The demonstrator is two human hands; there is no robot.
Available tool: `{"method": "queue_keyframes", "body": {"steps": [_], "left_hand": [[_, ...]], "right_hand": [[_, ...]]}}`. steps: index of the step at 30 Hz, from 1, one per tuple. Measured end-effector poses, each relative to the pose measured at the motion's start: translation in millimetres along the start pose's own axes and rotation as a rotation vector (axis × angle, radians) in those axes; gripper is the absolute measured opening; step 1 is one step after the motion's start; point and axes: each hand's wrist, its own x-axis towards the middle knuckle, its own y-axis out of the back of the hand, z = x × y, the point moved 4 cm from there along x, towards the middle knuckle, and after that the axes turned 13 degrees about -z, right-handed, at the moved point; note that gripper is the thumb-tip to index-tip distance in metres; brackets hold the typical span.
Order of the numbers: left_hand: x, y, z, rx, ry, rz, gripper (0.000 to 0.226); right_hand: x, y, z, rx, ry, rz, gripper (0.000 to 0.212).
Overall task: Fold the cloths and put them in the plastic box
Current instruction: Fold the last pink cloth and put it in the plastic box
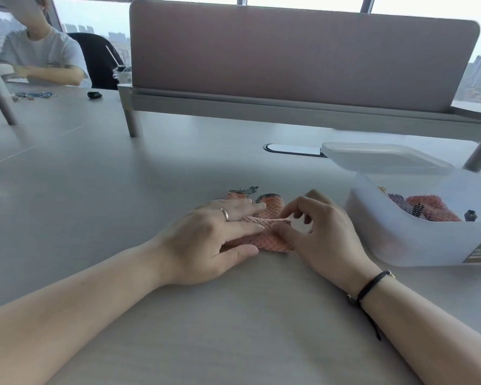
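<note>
The left hand (206,240) lies flat with straight fingers on the left part of the pink cloth (264,240), which rests on the worktop (122,176) in front of the person, probably to keep it from sliding while the other side is worked. The right hand (325,232) has a closed grip, its thumb and curled fingers pinching a raised edge of the same cloth, so I judge that a fold is being made here. To the right, close by, stands the plastic box (400,240), already holding some cloths (431,208), with its lid (383,157) lying behind it, so that the folded piece can go in easily.
</note>
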Motion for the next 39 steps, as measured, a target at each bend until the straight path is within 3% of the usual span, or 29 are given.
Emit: {"method": "queue_keyframes", "body": {"steps": [2,4,8,12,15,19,25,29,33,39], "left_hand": [[0,-8,-1,-0.035,0.009,-0.189,0.061],[0,-12,-6,-0.069,0.041,-0.315,0.069],[3,-15,-7,-0.091,0.012,-0.423,0.075],[4,-15,-10,-0.167,0.033,-0.458,0.077],[4,-15,-13,-0.241,0.062,-0.42,0.076],[1,-12,-17,-0.37,0.104,-0.244,0.07],[-3,3,-29,-0.497,0.236,0.125,0.031],[0,1,-35,-0.651,0.292,0.136,0.016],[3,0,-39,-0.669,0.354,0.147,0.006],[9,-4,-46,-0.632,0.461,0.166,0.012]], "right_hand": [[-3,6,-6,-0.038,0.075,0.097,0.014],[-6,7,-14,-0.071,0.157,0.088,0.015],[-8,-4,-20,-0.059,0.219,-0.17,0.022],[-5,-8,-8,-0.059,0.123,-0.264,0.027],[-5,-8,-5,-0.119,0.103,-0.3,0.029],[-6,-8,-9,-0.205,0.13,-0.262,0.025],[-6,0,-3,-0.011,0.054,-0.153,0.027],[-6,-2,4,0.056,-0.001,-0.28,0.034],[1,-3,14,0.134,-0.079,-0.184,0.028],[11,-8,17,0.263,-0.201,-0.104,0.029]]}}
